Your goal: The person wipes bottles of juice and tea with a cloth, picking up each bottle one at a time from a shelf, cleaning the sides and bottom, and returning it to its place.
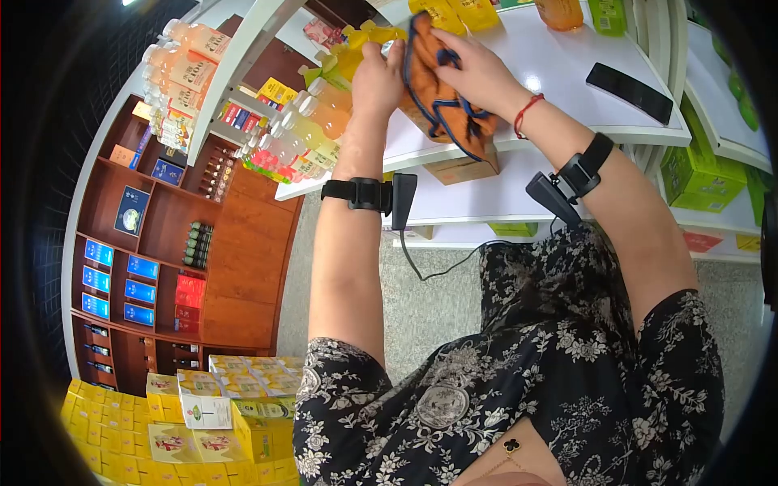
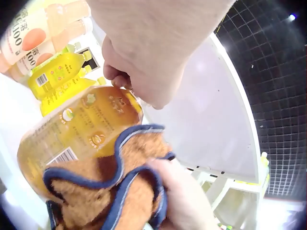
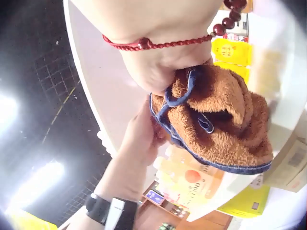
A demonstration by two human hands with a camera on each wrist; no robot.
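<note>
A large bottle of amber drink (image 2: 81,120) with a printed label shows in the left wrist view. My left hand (image 1: 378,81) grips it by the top, fingers curled at the cap end, which the hand hides. Bunched in my right hand (image 1: 478,77) is an orange-brown towel cloth (image 1: 429,77) with navy edging. In the left wrist view the cloth lies against the bottle's side and covers its lower part. From the right wrist, the cloth (image 3: 220,120) hides the bottle, with my left hand (image 3: 148,127) just beyond it.
Drink bottles (image 1: 312,134) stand along the white shelf's left side, with yellow packs (image 1: 454,14) at the back. A black phone (image 1: 630,91) lies on the right of the shelf. Below sits a cardboard box (image 1: 462,168). Yellow cartons (image 1: 113,429) are stacked at lower left.
</note>
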